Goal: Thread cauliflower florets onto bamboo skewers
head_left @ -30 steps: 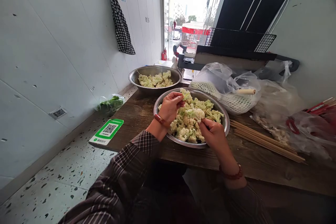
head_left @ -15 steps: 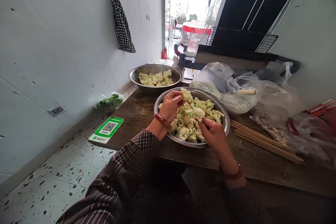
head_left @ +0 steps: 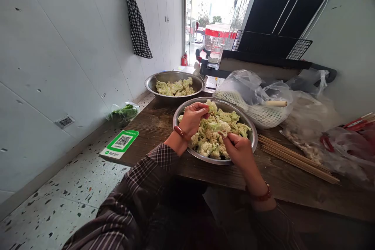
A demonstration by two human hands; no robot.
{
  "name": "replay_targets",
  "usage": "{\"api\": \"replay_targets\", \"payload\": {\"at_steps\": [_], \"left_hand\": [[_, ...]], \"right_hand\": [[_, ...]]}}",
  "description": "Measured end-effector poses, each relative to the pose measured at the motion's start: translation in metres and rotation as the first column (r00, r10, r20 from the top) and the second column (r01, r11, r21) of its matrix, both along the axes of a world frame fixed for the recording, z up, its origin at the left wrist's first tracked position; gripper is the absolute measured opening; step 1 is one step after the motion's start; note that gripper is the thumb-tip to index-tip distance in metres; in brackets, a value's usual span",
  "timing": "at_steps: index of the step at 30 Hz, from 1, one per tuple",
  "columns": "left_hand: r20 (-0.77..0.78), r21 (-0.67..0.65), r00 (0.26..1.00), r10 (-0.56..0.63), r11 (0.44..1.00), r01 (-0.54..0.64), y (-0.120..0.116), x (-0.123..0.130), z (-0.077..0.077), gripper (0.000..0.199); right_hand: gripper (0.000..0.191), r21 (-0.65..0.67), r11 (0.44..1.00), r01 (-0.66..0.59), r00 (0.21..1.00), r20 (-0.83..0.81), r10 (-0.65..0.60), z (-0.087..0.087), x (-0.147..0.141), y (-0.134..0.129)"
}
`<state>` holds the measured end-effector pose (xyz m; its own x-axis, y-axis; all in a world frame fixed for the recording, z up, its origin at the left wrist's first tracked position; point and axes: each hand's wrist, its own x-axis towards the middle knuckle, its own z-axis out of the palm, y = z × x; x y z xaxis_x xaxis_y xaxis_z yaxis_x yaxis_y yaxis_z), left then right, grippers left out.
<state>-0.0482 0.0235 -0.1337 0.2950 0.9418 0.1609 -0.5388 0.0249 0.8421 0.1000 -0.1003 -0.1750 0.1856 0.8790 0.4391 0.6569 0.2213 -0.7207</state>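
Over a steel bowl [head_left: 178, 110] of cauliflower pieces [head_left: 206, 146], my two hands work close together. My left hand [head_left: 191, 118] is closed in a pinch on a small cauliflower floret [head_left: 211, 106] above the bowl's far part. From that floret a thin brown skewer [head_left: 215, 116] slants down to a longer pale-green floret [head_left: 221, 126] threaded on it. My right hand [head_left: 239, 148] is closed at the lower end, thumb and fingers pinched on the skewer beside this floret. The fingers partly hide the skewer's end.
A second steel bowl [head_left: 150, 84] with skewered cauliflower stands behind. Bamboo skewers [head_left: 295, 158] lie in a bundle at the right. Plastic bags [head_left: 310, 109] and a foam-netted bundle [head_left: 254, 113] crowd the table's back right. A QR-code card [head_left: 119, 144] sits at the left corner.
The left hand and its floret have shifted slightly right, and more of the skewer shows beneath the floret. The right hand stays nearly in place; the whole view has shifted slightly.
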Motion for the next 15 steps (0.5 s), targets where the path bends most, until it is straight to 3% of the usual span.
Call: {"api": "replay_targets", "payload": {"at_steps": [10, 15], "left_hand": [[-0.022, -0.011, 0.999, -0.025, 1.0, 0.024, -0.001, -0.0029, 0.001, 0.019], [-0.045, 0.016, 0.999, -0.028, 0.999, 0.028, -0.0002, -0.0032, 0.0003, 0.016]], "right_hand": [[0.039, -0.047, 0.998, -0.048, 0.997, -0.07, 0.045, 0.0007, 0.0024, -0.0001], [0.039, -0.035, 0.999, -0.005, 0.999, -0.036, 0.004, 0.0009, 0.001, -0.0011]]}}
